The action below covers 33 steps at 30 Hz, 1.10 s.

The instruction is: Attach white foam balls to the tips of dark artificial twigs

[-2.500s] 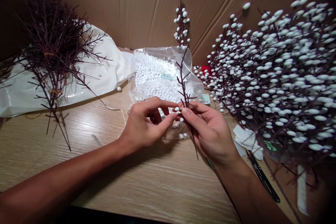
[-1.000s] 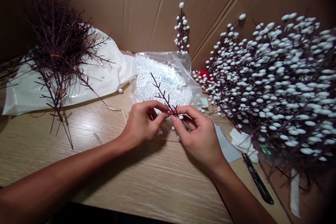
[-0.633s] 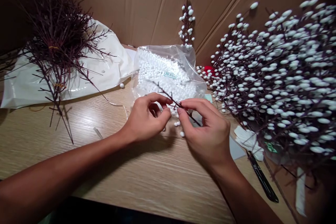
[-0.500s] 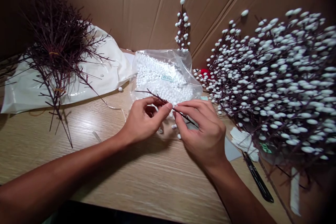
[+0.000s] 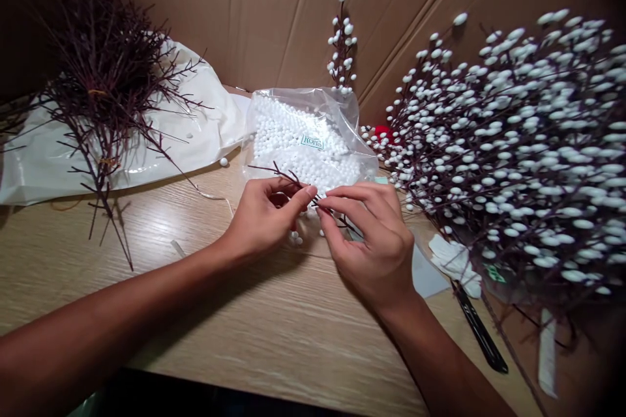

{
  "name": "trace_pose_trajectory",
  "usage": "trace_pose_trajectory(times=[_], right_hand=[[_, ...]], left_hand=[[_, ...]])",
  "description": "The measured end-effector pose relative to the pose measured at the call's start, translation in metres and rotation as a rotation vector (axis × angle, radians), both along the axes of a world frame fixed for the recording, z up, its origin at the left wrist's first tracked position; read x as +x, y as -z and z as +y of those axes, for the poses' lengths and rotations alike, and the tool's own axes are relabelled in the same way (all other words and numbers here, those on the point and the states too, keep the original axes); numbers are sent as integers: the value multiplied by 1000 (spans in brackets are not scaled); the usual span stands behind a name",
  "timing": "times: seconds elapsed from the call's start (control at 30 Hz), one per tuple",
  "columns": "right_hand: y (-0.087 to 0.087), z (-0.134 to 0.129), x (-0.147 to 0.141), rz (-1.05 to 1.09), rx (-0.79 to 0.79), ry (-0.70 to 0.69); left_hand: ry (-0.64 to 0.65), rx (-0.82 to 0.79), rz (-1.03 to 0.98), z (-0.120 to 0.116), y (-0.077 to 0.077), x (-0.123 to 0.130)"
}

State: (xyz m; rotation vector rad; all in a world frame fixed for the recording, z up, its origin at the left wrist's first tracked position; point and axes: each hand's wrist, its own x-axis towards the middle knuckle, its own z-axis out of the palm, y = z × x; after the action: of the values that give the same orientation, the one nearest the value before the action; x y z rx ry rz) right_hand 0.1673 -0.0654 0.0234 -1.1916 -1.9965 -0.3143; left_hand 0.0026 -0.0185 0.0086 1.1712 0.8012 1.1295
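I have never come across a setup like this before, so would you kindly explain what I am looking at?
There is no machine here: a person works with two bare hands, seen by a camera worn on the head that looks forward and down. The left hand and right hand hold one dark twig between them, above a wood-grain table. Just beyond lies a clear plastic bag of white beads. On the left, a bundle of bare dark twigs rests on white plastic. On the right is a large mass of white-tipped stems, with a black-handled tool lying nearer the person. Brown cardboard stands behind.
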Motion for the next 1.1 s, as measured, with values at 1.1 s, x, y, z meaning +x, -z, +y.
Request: trace_pose_trajectory(times=[1.1], right_hand=[[-4, -16, -20, 821, -1140, -164]], left_hand=[[-86, 122, -39, -5, -4, -3]])
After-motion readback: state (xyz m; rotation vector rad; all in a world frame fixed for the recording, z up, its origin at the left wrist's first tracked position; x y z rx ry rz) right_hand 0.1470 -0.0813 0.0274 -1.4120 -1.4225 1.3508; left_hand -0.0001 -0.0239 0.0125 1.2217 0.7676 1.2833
